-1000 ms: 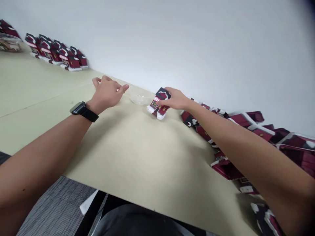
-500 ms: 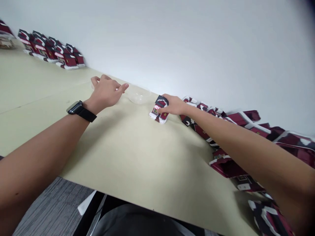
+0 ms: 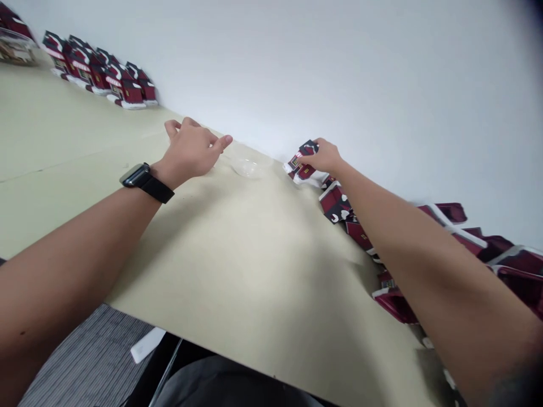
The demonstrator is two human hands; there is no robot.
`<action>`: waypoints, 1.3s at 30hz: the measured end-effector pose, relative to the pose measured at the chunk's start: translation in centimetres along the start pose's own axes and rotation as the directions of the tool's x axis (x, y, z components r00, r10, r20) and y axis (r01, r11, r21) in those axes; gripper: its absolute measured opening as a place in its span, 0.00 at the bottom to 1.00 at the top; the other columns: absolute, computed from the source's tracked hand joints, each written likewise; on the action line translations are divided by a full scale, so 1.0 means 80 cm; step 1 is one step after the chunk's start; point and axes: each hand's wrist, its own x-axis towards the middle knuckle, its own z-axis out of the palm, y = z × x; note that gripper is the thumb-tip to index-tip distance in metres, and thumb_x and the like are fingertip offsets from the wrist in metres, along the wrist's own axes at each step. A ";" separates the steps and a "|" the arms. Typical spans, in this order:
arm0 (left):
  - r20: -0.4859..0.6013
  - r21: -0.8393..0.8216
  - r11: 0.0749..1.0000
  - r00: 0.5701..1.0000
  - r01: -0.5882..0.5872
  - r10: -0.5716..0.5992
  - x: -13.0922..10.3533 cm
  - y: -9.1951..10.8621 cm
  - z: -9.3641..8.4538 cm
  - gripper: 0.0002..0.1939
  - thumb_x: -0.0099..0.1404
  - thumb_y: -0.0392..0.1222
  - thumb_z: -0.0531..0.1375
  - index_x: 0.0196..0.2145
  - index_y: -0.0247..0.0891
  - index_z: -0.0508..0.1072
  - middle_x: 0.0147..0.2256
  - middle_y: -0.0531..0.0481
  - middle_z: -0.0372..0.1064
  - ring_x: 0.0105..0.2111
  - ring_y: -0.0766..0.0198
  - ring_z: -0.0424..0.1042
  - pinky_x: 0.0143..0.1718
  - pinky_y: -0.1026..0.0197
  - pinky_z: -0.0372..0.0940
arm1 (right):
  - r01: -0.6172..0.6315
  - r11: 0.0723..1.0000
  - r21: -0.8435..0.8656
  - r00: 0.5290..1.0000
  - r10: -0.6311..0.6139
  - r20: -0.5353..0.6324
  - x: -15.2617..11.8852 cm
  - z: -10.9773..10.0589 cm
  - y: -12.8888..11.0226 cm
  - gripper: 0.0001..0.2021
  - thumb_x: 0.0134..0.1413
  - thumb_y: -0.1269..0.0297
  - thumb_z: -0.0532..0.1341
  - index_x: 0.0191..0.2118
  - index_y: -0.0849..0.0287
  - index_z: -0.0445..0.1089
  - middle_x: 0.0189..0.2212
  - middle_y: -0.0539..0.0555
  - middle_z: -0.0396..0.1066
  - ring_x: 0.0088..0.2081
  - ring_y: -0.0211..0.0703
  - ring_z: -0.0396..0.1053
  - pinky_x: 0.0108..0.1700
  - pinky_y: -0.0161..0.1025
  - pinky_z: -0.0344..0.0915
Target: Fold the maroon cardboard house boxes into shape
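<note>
Over the far part of the table, my left hand (image 3: 193,150) has its thumb and fingers apart, with nothing visible in it; the area under its palm is hidden. A clear plastic dome-like piece (image 3: 249,166) lies just right of its thumb. My right hand (image 3: 327,156) grips a small dark-red toy house (image 3: 306,169) with a dark, snow-capped roof and white base, fingers over the roof and side. The house tilts close to the wall, at the far end of a pile of similar pieces.
Several similar houses (image 3: 127,87) stand upright at the back left by the white wall (image 3: 297,68). More red house pieces (image 3: 335,203) lie jumbled along the right, partly behind my right arm. The pale table (image 3: 237,271) ends at a front edge near my lap.
My right hand has moved the toy house right and back, from over the table toward the pile by the wall. My left hand keeps nearly the same pose as the view shifts slightly.
</note>
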 end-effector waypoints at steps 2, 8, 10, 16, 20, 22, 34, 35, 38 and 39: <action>-0.003 -0.005 1.000 1.000 -0.001 0.001 0.001 0.000 0.000 0.39 0.74 0.67 0.40 0.32 0.35 0.77 0.33 0.43 0.73 0.62 0.45 0.56 0.63 0.36 0.39 | 0.023 0.992 0.121 0.999 -0.028 0.036 -0.005 -0.021 -0.014 0.34 0.48 0.52 0.72 0.57 0.64 0.67 0.51 0.63 0.71 0.49 0.54 0.70 0.54 0.51 0.72; 0.003 -0.043 0.999 1.000 0.010 -0.010 0.001 0.003 -0.002 0.43 0.71 0.73 0.38 0.30 0.36 0.78 0.33 0.44 0.75 0.64 0.44 0.53 0.65 0.35 0.38 | 0.015 0.964 0.264 0.937 -0.105 0.332 -0.053 -0.058 -0.050 0.30 0.50 0.52 0.72 0.56 0.59 0.68 0.49 0.63 0.72 0.44 0.53 0.74 0.46 0.49 0.76; -0.002 -0.049 0.999 1.000 0.005 -0.005 0.000 0.006 -0.004 0.42 0.71 0.73 0.39 0.30 0.37 0.78 0.34 0.44 0.76 0.63 0.43 0.54 0.65 0.34 0.39 | 0.037 0.977 0.211 0.922 -0.115 0.369 -0.068 -0.047 -0.054 0.31 0.49 0.51 0.73 0.56 0.58 0.68 0.51 0.62 0.72 0.46 0.54 0.74 0.49 0.49 0.76; -0.013 -0.056 0.998 1.000 -0.027 0.026 -0.002 0.008 -0.002 0.41 0.73 0.71 0.40 0.32 0.37 0.79 0.40 0.44 0.78 0.61 0.45 0.55 0.65 0.34 0.39 | 0.050 0.998 0.048 0.953 -0.062 0.298 -0.048 -0.001 -0.040 0.33 0.49 0.52 0.73 0.58 0.60 0.67 0.55 0.61 0.71 0.50 0.53 0.72 0.54 0.47 0.72; 0.005 -0.055 0.998 1.000 -0.024 0.025 -0.001 0.002 0.004 0.38 0.74 0.68 0.41 0.33 0.38 0.80 0.37 0.43 0.77 0.61 0.44 0.56 0.65 0.35 0.38 | -0.062 0.998 -0.031 0.969 0.068 0.237 -0.003 0.013 -0.015 0.36 0.48 0.54 0.74 0.60 0.64 0.65 0.54 0.63 0.71 0.49 0.51 0.72 0.52 0.44 0.71; -0.001 -0.055 0.998 1.000 -0.027 0.027 0.000 0.001 0.005 0.37 0.74 0.67 0.42 0.33 0.38 0.80 0.36 0.43 0.77 0.61 0.44 0.56 0.64 0.34 0.37 | -0.091 0.992 -0.086 0.976 0.105 0.188 0.014 0.020 0.000 0.37 0.46 0.55 0.75 0.60 0.65 0.65 0.54 0.64 0.71 0.49 0.52 0.71 0.53 0.44 0.71; -0.053 -0.029 0.998 0.997 -0.061 0.059 -0.001 0.007 -0.009 0.44 0.74 0.71 0.38 0.34 0.32 0.79 0.37 0.41 0.76 0.60 0.41 0.55 0.63 0.35 0.36 | -0.264 0.843 0.469 0.964 0.218 0.151 0.043 0.009 -0.009 0.20 0.52 0.63 0.72 0.49 0.64 0.70 0.42 0.59 0.75 0.40 0.45 0.74 0.45 0.48 0.77; -0.061 -0.040 0.997 0.996 -0.065 0.063 0.000 0.008 -0.009 0.45 0.73 0.72 0.37 0.35 0.31 0.79 0.37 0.41 0.76 0.61 0.41 0.55 0.64 0.35 0.35 | -0.287 0.808 0.514 0.957 0.226 0.180 0.042 0.008 -0.013 0.17 0.53 0.64 0.71 0.46 0.64 0.71 0.40 0.58 0.75 0.39 0.45 0.75 0.45 0.48 0.78; -0.064 -0.055 0.996 0.995 -0.076 0.073 -0.001 0.008 -0.007 0.46 0.73 0.72 0.38 0.35 0.31 0.79 0.38 0.40 0.76 0.60 0.42 0.54 0.64 0.36 0.34 | -0.387 0.737 0.554 0.921 0.289 0.260 0.039 0.013 -0.019 0.11 0.56 0.66 0.70 0.42 0.65 0.72 0.34 0.56 0.75 0.37 0.43 0.75 0.45 0.47 0.79; -0.061 -0.056 0.995 0.995 -0.079 0.075 -0.001 0.007 -0.007 0.45 0.74 0.71 0.39 0.34 0.31 0.79 0.38 0.40 0.76 0.60 0.42 0.54 0.63 0.37 0.34 | -0.430 0.713 0.554 0.902 0.311 0.300 0.040 0.016 -0.019 0.10 0.58 0.66 0.69 0.42 0.64 0.72 0.33 0.55 0.74 0.36 0.42 0.74 0.45 0.46 0.79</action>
